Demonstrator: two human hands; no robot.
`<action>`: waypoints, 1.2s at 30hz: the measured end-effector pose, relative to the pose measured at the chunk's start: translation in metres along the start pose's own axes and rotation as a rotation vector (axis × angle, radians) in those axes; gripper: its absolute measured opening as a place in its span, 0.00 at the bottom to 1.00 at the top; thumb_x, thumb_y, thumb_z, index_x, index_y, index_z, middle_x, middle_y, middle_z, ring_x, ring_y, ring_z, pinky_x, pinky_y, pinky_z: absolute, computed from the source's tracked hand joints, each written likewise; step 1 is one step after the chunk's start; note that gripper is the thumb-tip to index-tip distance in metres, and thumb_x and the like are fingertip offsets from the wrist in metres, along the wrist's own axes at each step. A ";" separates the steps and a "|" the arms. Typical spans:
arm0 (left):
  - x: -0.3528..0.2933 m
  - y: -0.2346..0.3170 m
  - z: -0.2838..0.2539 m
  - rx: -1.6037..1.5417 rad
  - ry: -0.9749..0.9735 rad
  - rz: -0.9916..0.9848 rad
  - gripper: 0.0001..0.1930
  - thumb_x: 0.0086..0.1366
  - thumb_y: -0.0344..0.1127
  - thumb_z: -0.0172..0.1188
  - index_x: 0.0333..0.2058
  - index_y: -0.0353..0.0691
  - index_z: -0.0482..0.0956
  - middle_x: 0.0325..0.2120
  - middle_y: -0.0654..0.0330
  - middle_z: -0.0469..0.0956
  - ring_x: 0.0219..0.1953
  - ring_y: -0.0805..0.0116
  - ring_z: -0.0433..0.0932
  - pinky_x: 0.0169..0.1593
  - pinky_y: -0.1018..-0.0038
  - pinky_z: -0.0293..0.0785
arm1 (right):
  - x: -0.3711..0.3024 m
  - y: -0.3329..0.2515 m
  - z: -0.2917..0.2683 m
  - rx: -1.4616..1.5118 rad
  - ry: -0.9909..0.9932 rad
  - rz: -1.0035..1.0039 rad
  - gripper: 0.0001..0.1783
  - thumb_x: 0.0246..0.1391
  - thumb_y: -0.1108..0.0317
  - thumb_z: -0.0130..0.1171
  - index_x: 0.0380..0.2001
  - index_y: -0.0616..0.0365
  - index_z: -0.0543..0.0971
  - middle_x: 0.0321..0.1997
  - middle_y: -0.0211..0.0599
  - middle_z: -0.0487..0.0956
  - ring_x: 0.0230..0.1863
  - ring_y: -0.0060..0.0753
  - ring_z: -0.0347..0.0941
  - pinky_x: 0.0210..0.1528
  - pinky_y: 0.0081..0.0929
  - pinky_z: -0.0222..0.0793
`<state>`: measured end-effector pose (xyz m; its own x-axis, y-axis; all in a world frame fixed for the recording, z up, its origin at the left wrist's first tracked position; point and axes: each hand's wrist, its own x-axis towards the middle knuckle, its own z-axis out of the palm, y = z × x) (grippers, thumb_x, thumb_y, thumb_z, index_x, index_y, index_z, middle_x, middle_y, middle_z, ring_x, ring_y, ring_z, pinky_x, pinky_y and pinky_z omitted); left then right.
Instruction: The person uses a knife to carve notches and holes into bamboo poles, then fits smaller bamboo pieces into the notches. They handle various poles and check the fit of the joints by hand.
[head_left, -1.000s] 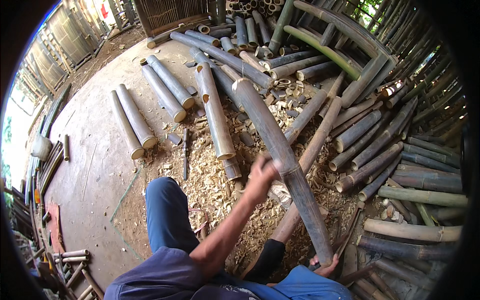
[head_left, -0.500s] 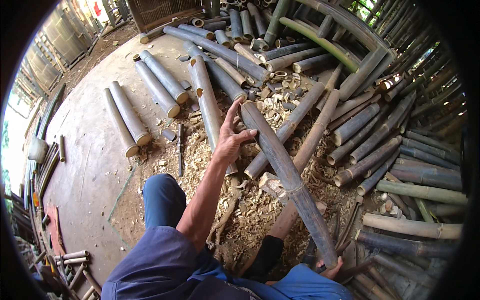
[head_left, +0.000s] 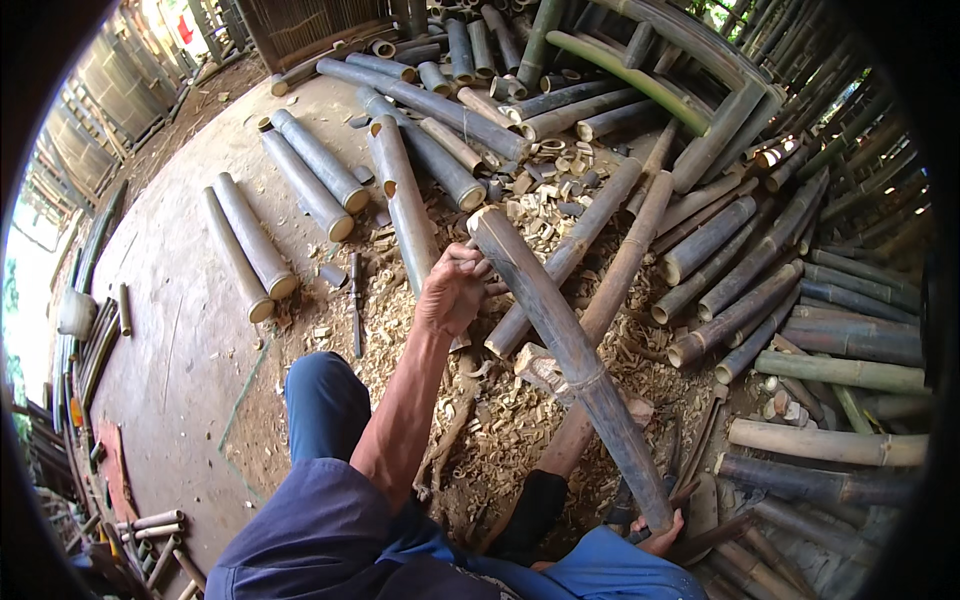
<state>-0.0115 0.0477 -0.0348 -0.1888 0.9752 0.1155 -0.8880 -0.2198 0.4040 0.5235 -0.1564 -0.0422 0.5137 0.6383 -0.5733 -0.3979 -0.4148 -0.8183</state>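
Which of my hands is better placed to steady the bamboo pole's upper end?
Probably the left hand: it is beside the bamboo pole's upper end, though contact is unclear. The right hand holds the lower end.

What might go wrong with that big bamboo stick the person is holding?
The bamboo pole might tip or slide: the right hand holds its near end, while the left hand is beside its raised far end, not clearly wrapped around it. A splinter might prick, because both hands are bare. And the pale shavings scattered all about might make someone slip.
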 end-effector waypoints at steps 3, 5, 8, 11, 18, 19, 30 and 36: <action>0.001 -0.004 -0.001 0.029 -0.026 -0.001 0.18 0.62 0.36 0.69 0.50 0.49 0.77 0.54 0.63 0.72 0.48 0.67 0.75 0.53 0.48 0.80 | 0.004 0.001 -0.014 0.003 -0.053 0.040 0.31 0.67 0.38 0.41 0.31 0.56 0.75 0.21 0.36 0.69 0.24 0.32 0.64 0.25 0.33 0.61; 0.002 -0.004 0.010 0.075 -0.007 -0.005 0.25 0.62 0.37 0.69 0.57 0.51 0.73 0.56 0.61 0.73 0.53 0.63 0.77 0.52 0.52 0.81 | 0.002 0.003 -0.016 -0.012 -0.069 -0.008 0.31 0.67 0.37 0.41 0.31 0.57 0.75 0.21 0.36 0.69 0.24 0.32 0.65 0.25 0.34 0.61; 0.004 -0.005 0.035 0.150 0.055 0.018 0.37 0.61 0.38 0.69 0.68 0.53 0.64 0.61 0.56 0.71 0.56 0.60 0.77 0.52 0.56 0.82 | 0.000 0.008 -0.018 -0.013 -0.084 -0.067 0.31 0.67 0.37 0.42 0.32 0.57 0.75 0.21 0.36 0.70 0.24 0.33 0.65 0.25 0.34 0.61; 0.006 -0.015 0.046 0.217 0.111 0.077 0.44 0.61 0.40 0.69 0.72 0.50 0.55 0.63 0.52 0.70 0.58 0.57 0.77 0.54 0.58 0.82 | -0.002 0.007 -0.009 0.028 -0.068 -0.064 0.31 0.67 0.38 0.42 0.35 0.57 0.75 0.22 0.37 0.70 0.25 0.34 0.66 0.26 0.35 0.61; -0.007 -0.042 0.107 0.096 0.206 -0.168 0.43 0.57 0.46 0.73 0.66 0.37 0.61 0.57 0.46 0.72 0.59 0.53 0.74 0.61 0.53 0.76 | -0.018 -0.001 0.018 0.096 -0.142 -0.125 0.30 0.64 0.38 0.46 0.38 0.58 0.76 0.26 0.39 0.72 0.26 0.35 0.67 0.28 0.34 0.62; -0.021 -0.060 0.100 0.164 0.196 -0.237 0.43 0.57 0.46 0.74 0.65 0.36 0.62 0.56 0.46 0.72 0.60 0.53 0.73 0.63 0.51 0.74 | -0.017 0.008 0.035 0.105 -0.163 -0.107 0.29 0.64 0.38 0.46 0.37 0.58 0.76 0.26 0.40 0.73 0.27 0.35 0.68 0.28 0.35 0.63; 0.026 -0.077 0.054 0.693 0.410 -0.136 0.26 0.58 0.39 0.70 0.48 0.29 0.71 0.32 0.51 0.78 0.29 0.61 0.81 0.32 0.60 0.83 | -0.023 0.043 0.101 -0.252 -0.369 -0.014 0.18 0.69 0.63 0.55 0.58 0.57 0.74 0.35 0.29 0.77 0.25 0.21 0.68 0.29 0.21 0.64; 0.045 -0.067 0.069 0.483 0.361 -0.301 0.35 0.66 0.67 0.59 0.49 0.36 0.72 0.31 0.52 0.80 0.30 0.59 0.83 0.33 0.60 0.83 | 0.018 0.071 0.127 -0.823 -0.288 -0.460 0.32 0.65 0.72 0.51 0.70 0.69 0.62 0.65 0.53 0.73 0.62 0.44 0.73 0.64 0.36 0.66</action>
<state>0.0687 0.1043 0.0061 -0.1653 0.9251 -0.3419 -0.6523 0.1575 0.7414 0.4078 -0.0925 -0.1055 0.2374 0.9389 -0.2493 0.5039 -0.3384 -0.7947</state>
